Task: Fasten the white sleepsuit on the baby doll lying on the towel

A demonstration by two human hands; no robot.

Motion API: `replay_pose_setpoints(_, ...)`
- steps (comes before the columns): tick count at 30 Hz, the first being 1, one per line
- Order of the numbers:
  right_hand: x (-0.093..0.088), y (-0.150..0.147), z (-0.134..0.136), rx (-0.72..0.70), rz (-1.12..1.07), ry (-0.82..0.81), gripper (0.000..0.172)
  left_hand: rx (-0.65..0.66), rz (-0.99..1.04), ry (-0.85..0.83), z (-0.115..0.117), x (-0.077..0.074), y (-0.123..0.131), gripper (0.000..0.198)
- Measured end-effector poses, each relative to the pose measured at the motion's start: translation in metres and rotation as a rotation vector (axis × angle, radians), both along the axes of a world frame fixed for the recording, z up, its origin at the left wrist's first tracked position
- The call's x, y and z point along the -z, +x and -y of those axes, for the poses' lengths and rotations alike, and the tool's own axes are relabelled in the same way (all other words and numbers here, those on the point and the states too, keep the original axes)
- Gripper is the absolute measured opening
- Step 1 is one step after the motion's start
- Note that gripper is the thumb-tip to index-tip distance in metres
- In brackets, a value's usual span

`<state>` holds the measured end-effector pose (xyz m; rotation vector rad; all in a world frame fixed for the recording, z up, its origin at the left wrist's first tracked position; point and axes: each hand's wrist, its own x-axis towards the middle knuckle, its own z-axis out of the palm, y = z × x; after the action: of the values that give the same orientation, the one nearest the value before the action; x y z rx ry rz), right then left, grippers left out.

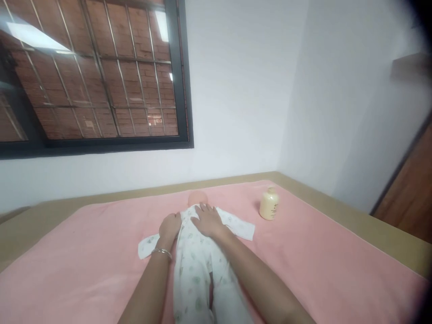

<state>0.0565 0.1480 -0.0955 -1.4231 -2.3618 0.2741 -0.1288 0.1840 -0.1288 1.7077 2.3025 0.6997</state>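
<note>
One white baby outfit (194,258) with faded grey-green prints lay mid pink blanket (111,236) in the head view. Right hand (209,222) sat flat on it, fingers slightly spread; left hand (170,227) curled at its edge, couldn't tell if gripping tbh.

Garment legs (193,288) cut off below

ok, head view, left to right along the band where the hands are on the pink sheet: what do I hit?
One white printed sleeve → left hand → right hand → the other white sleeve → cream-yellow bottle with dark lettering.
</note>
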Motion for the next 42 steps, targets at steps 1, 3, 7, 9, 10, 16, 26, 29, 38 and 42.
replay_pose_setpoints(1,0.001,-0.003,0.002,0.059,0.006,-0.012,0.063,-0.017,-0.004,0.005,0.001,0.000,0.002,0.053)
replay_pose_setpoints(3,0.002,-0.006,0.003,0.041,0.034,0.001,0.065,-0.050,-0.014,0.020,0.003,0.000,0.006,0.050)
replay_pose_setpoints(7,-0.009,0.002,-0.013,-0.351,0.099,0.025,0.050,-0.087,-0.015,0.039,0.007,0.000,0.012,0.047)
replay_pose_setpoints(9,-0.012,0.010,-0.021,-0.317,0.062,-0.004,0.051,-0.115,0.002,0.024,0.008,-0.001,0.014,0.047)
replay_pose_setpoints(10,-0.011,0.013,-0.022,-0.251,0.052,-0.031,0.055,-0.129,0.012,0.013,0.009,-0.002,0.015,0.047)
replay_pose_setpoints(16,0.003,0.001,0.006,-0.230,0.128,-0.012,0.071,-0.147,0.022,0.000,0.011,-0.003,0.019,0.046)
replay_pose_setpoints(26,-0.004,-0.001,-0.004,-0.137,0.104,-0.051,0.076,-0.141,0.024,0.017,0.014,-0.001,0.020,0.047)
replay_pose_setpoints(29,0.000,-0.008,0.016,-0.131,0.134,-0.043,0.081,-0.147,0.032,0.015,0.013,0.003,0.019,0.045)
replay_pose_setpoints(38,-0.003,0.000,-0.017,-0.151,0.087,0.016,0.059,-0.128,0.040,0.011,0.016,0.000,0.019,0.047)
replay_pose_setpoints(42,0.010,-0.001,0.002,-0.006,0.129,-0.025,0.076,-0.134,0.053,0.006,0.017,0.000,0.020,0.045)
